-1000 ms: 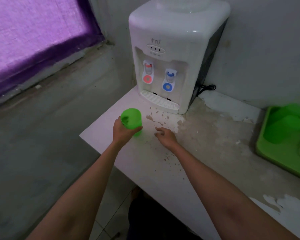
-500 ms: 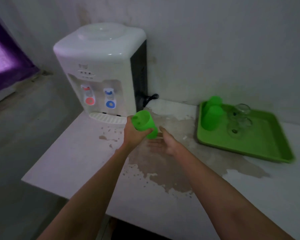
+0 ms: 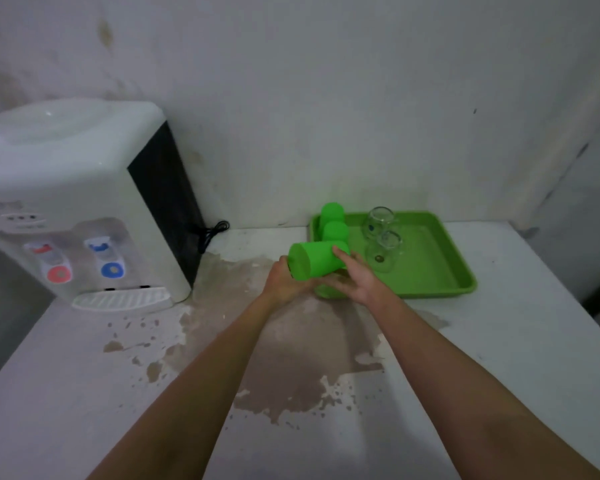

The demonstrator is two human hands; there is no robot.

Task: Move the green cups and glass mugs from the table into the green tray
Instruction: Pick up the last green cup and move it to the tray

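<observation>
Both hands, left (image 3: 284, 284) and right (image 3: 355, 277), clasp a sideways green cup (image 3: 316, 259) at the green tray's (image 3: 437, 289) nine-o'clock edge; next, stand it inside.

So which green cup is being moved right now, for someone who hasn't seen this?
Find the green tray against the wall. At its near left corner, both hands grip one green cup. Unlike the two upside-down cups behind it, it lies tipped sideways.

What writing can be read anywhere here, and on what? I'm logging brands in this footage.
None can be read.
Water dispenser: a small mark above its indicator lights, too blurred to read.
Glass mugs: small dark spots on the glass, not legible as text.
</observation>
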